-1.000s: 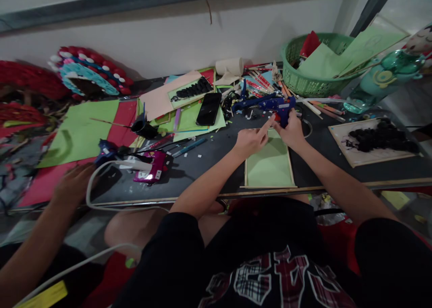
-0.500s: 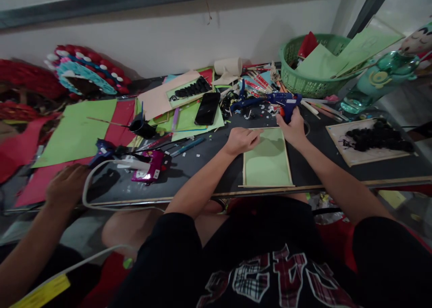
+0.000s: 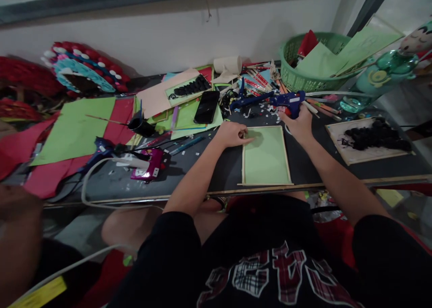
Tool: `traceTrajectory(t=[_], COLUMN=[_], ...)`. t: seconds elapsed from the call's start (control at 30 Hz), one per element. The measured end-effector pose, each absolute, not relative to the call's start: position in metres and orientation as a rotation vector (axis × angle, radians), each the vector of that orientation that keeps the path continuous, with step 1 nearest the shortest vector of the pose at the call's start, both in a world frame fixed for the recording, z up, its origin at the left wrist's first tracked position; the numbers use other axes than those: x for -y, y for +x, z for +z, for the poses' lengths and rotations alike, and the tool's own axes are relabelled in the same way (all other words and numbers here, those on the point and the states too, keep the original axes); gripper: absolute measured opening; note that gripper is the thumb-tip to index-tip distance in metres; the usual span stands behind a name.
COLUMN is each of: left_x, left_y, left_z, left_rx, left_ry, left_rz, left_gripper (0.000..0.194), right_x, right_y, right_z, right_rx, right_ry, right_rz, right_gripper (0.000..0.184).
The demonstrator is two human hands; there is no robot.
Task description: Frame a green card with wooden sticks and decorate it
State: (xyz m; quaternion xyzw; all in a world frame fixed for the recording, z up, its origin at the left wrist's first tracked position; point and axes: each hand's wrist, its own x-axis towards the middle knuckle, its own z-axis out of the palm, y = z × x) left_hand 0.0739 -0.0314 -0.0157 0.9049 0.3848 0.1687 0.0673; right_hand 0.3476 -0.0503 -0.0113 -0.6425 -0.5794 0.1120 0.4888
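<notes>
A light green sheet (image 3: 266, 157) edged with thin wooden sticks lies in front of me at the table's front edge. Over its upper left corner is my left hand (image 3: 230, 135), thumb stretched out and fingers loosely curved, with nothing visible in them. My right hand (image 3: 302, 123) is wrapped round the handle of a blue glue gun (image 3: 288, 99), whose nozzle points left, beyond the sheet's upper right corner. The gun's pale cord (image 3: 337, 93) runs off to the right. White scraps (image 3: 249, 114) lie under and around the nozzle.
A framed panel with black puffs (image 3: 374, 137) lies at right, near a green basket (image 3: 299, 80) and a teal bottle (image 3: 381, 78). Behind are a phone (image 3: 206, 106) and coloured papers. At left are a second glue gun (image 3: 101, 150), a purple power strip (image 3: 146, 166) and another person's arm (image 3: 20, 236).
My left hand has moved left from the sheet's top edge to its corner, its thumb now apart. The glue gun has shifted slightly right. The other person's hand has drawn back left.
</notes>
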Motion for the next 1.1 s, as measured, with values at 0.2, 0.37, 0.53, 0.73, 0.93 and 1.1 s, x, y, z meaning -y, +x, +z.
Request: traceTrajectory(t=[0.2, 0.37, 0.53, 0.73, 0.93, 1.1], left_x=[0.027, 0.029, 0.028, 0.025, 0.019, 0.018], left_y=[0.073, 0.074, 0.075, 0.077, 0.077, 0.075], left_z=[-0.003, 0.001, -0.001, -0.009, -0.02, -0.025], left_rx=[-1.281, -1.333, -1.474, -1.565, -1.616, -1.618], left_ry=[2.55, 2.548, 2.509, 2.446, 2.443, 2.411], left_rz=[0.259, 0.171, 0.185, 0.317, 0.464, 0.576], left_gripper=[0.074, 0.074, 0.064, 0.034, 0.025, 0.022], right_x=[0.047, 0.044, 0.048, 0.049, 0.047, 0.049], right_y=[0.359, 0.372, 0.376, 0.372, 0.371, 0.367], right_z=[-0.007, -0.007, -0.005, -0.008, -0.014, -0.011], right_rx=[1.532, 1.837, 2.028, 2.127, 2.075, 1.992], right_ry=[-1.651, -1.67, -1.662, -1.648, -1.602, -1.596], right_rz=[0.12, -0.064, -0.029, 0.01, 0.0, -0.006], right_gripper=[0.039, 0.038, 0.045, 0.042, 0.041, 0.035])
